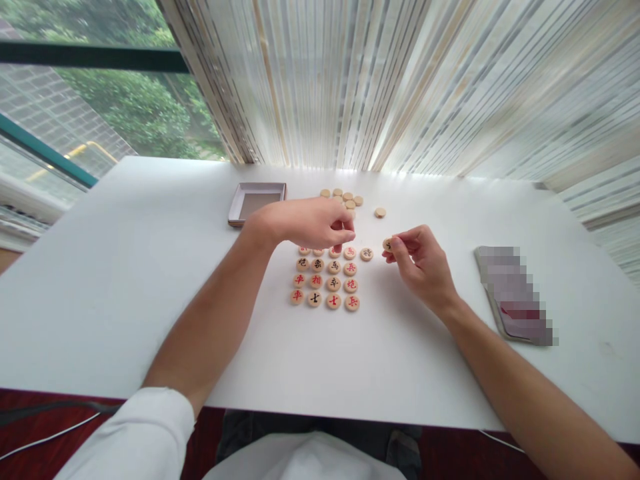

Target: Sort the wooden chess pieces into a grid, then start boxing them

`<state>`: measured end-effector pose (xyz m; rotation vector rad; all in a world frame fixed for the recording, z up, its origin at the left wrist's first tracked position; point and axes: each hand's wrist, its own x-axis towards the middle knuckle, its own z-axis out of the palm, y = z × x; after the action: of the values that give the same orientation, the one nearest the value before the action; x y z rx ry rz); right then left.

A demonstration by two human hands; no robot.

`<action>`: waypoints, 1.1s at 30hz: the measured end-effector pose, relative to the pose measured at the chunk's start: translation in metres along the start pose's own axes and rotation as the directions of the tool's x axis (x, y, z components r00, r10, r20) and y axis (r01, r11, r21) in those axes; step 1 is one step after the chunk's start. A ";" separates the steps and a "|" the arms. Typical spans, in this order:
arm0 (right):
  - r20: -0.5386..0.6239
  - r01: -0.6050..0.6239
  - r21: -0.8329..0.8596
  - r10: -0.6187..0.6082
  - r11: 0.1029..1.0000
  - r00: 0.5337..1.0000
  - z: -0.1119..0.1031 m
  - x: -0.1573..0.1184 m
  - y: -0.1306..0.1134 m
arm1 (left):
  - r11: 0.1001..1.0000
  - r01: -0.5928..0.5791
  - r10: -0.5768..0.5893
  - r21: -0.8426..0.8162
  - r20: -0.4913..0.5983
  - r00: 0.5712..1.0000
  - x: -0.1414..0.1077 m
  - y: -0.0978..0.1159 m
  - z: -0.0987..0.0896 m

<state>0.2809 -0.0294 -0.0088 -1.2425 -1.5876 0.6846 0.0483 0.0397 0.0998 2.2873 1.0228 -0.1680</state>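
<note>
My right hand [420, 267] pinches a round wooden Chinese chess piece [389, 245] between thumb and fingers, above the table right of the laid-out pieces. A black character shows on its face. My left hand [320, 223] hovers over the far row with its fingers curled in and the tips close together; whether anything is between them is hidden. Below it lie several chess pieces [333, 285] in neat rows, face up with red or black characters. One black-marked piece [367, 254] sits at the right end of the far row, between my hands.
Beyond my left hand, several blank-side-up pieces [348, 197] lie in a loose cluster, with a single piece [380, 213] apart to the right. An open shallow box [233, 212] stands at the back left. A phone-like object [510, 293], partly pixelated, lies on the white table [425, 373] at right.
</note>
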 end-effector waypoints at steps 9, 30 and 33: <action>0.130 -0.048 -0.368 0.103 0.929 0.986 -0.011 0.005 0.006 | 0.999 0.031 -0.031 0.014 0.000 1.000 -0.002 -0.002 -0.001; 0.224 -0.001 -0.599 0.169 0.801 0.960 -0.007 0.002 -0.003 | 0.999 -0.022 0.022 -0.030 0.007 1.000 0.001 -0.003 0.001; 0.219 0.013 -0.615 0.155 0.788 0.963 -0.007 0.002 -0.002 | 1.000 -0.014 0.014 0.000 0.013 1.000 0.001 -0.001 0.000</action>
<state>0.2861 -0.0292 -0.0038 -1.7470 -2.0907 0.3847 0.0480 0.0405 0.0987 2.2900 0.9999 -0.1776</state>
